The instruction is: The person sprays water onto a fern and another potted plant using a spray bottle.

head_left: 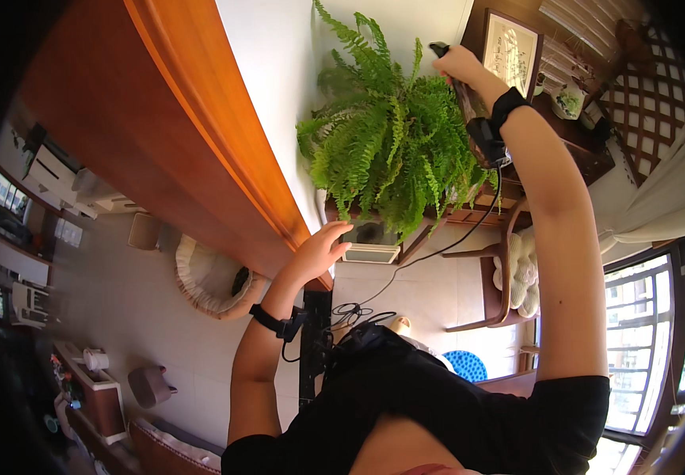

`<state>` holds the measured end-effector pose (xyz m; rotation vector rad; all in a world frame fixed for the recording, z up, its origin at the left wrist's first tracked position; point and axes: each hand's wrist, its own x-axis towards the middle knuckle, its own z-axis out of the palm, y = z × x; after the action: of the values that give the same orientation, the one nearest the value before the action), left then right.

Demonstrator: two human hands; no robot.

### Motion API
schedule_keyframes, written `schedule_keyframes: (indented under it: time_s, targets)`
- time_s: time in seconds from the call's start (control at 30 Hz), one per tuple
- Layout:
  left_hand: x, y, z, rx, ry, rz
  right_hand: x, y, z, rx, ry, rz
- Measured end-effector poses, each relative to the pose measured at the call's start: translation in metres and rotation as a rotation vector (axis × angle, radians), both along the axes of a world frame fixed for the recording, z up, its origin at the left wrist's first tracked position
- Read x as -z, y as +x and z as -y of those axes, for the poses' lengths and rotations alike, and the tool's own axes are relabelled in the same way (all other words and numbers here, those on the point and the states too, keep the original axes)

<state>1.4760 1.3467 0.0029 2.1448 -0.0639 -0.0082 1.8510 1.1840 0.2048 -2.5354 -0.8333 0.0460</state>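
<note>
A large bushy green fern (394, 138) stands against the white wall ahead of me. At its upper right, my right hand (463, 65) is closed around what looks like a spray bottle with a black head (439, 49) and a dark brownish body, the latter partly hidden by my wrist and a strapped-on device. The black head points toward the fern. Lower left of the fern, my left hand (323, 252) is open and holds nothing, its fingers stretched out beside the wooden door frame (224, 150). Just past its fingertips sits a pale box-like object (370, 252).
A wooden chair (509, 269) with a pale cushion stands to the right. Black cables (358, 317) hang before me. Left lies a round pet bed (200, 277); a blue dotted stool or mat (466, 365) is near my body. A framed picture (510, 51) stands behind my right hand.
</note>
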Motion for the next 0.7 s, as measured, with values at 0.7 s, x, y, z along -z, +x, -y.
schedule_keyframes:
  time_s: [0.7]
  targets:
    - [-0.086, 0.103, 0.051, -0.158, 0.332, 0.426, 0.110, -0.036, 0.212, 0.151, 0.417, -0.534]
